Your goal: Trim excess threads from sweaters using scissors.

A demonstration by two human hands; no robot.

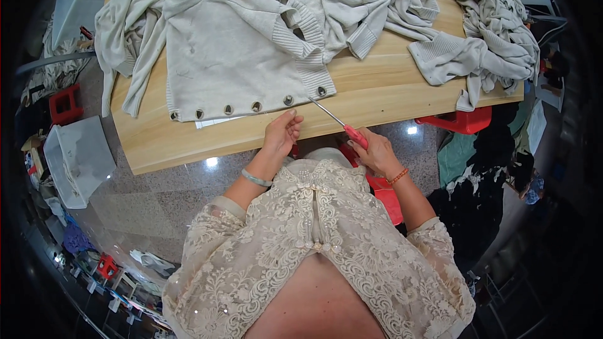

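Note:
My right hand (pixel 377 154) is closed around the red handle of a screwdriver-like tool (pixel 333 117). Its long thin metal shaft points up and left, with the tip at the lower edge of a pale grey knitted garment (pixel 226 56). A row of several dark, shiny round pieces (pixel 257 107) lines that edge. My left hand (pixel 284 130) is at the table's near edge, just below the garment, fingers curled together. Whatever may be in its fingers is hidden. A white sheet (pixel 217 122) peeks out from under the garment's edge.
More pale knitwear (pixel 490 31) lies heaped at the right and back of the wooden table (pixel 377 85). A red stool (pixel 461 120) stands under the right side. On the floor at left sit a white bin (pixel 78 157) and another red stool (pixel 65 104). Dark cloth (pixel 471 213) lies at right.

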